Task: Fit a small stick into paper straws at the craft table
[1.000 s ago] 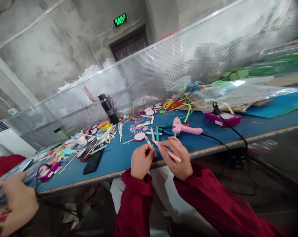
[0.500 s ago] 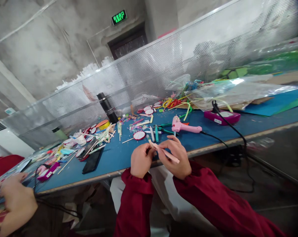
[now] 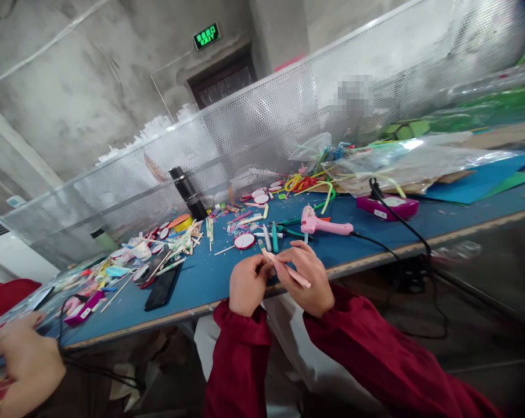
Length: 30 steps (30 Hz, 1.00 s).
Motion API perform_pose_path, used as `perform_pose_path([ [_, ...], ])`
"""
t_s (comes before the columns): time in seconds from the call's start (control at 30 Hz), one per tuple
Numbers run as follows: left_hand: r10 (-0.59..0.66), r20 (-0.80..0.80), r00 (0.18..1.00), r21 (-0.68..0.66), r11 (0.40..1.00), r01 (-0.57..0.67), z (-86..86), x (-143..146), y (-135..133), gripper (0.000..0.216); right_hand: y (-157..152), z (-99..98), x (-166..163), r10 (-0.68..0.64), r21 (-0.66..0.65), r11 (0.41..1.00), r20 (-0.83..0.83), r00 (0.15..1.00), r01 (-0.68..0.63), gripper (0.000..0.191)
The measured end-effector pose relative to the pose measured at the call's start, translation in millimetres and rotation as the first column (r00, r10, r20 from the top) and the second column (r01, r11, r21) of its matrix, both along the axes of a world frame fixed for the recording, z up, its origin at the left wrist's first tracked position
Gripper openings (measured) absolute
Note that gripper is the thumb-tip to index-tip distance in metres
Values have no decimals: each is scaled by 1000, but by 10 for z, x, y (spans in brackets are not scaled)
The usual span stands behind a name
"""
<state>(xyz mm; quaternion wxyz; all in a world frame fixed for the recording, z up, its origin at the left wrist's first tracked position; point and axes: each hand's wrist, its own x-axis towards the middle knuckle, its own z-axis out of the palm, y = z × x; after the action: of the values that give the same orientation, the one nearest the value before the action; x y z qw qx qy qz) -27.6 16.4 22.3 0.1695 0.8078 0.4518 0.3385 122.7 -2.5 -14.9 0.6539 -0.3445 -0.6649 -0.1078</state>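
Note:
Just above the table's front edge, my right hand [image 3: 309,284] is closed around a slim pink pen-like stick [image 3: 301,278], its rear end pointing down to the right. Beside it, my left hand [image 3: 248,284] pinches a small pale strip [image 3: 263,248] with a greenish end. The pink stick's front end meets this strip between the fingertips; the fingers hide the exact contact. Closest beyond my hands lie a teal marker [image 3: 275,238], a white marker [image 3: 266,237] and a pink glue gun [image 3: 326,224] on its side.
On the blue table [image 3: 219,278] are a black phone [image 3: 162,287], heaps of craft sticks [image 3: 186,241], a round red-rimmed piece [image 3: 244,241], a black bottle [image 3: 188,193] and a purple power strip [image 3: 388,208] with cables. Another person's hand [image 3: 29,354] is at left. A mesh divider [image 3: 254,128] stands behind.
The view has shifted very slightly. Both hands keep nearly the same place and grip, with the pink stick and pale strip still together.

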Motion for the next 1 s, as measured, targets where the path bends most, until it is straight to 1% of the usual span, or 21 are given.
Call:
perform_pose_path([
  [0.17, 5, 1, 1000, -11, 1000, -5, 23, 7, -2, 27, -6, 4, -6, -12, -1, 1000, -15, 1000, 12, 10],
  [0.37, 1, 15, 1000, -31, 1000, 0, 7, 2, 11, 27, -23, 33, -2, 3, -10, 1000, -8, 1000, -3, 9],
  [0.63, -1, 21, 1000, 5, 1000, 1, -1, 0, 22, 25, -24, 40, 4, 22, -21, 1000, 6, 1000, -22, 10],
  [0.73, -1, 16, 1000, -1, 1000, 1, 2, -1, 15, 27, -20, 46, -2, 10, -15, 1000, -20, 1000, -10, 10],
  [1.0, 17, 21, 1000, -4, 1000, -17, -1, 7, 5, 28, -21, 40, -8, 4, -15, 1000, -22, 1000, -5, 11],
])
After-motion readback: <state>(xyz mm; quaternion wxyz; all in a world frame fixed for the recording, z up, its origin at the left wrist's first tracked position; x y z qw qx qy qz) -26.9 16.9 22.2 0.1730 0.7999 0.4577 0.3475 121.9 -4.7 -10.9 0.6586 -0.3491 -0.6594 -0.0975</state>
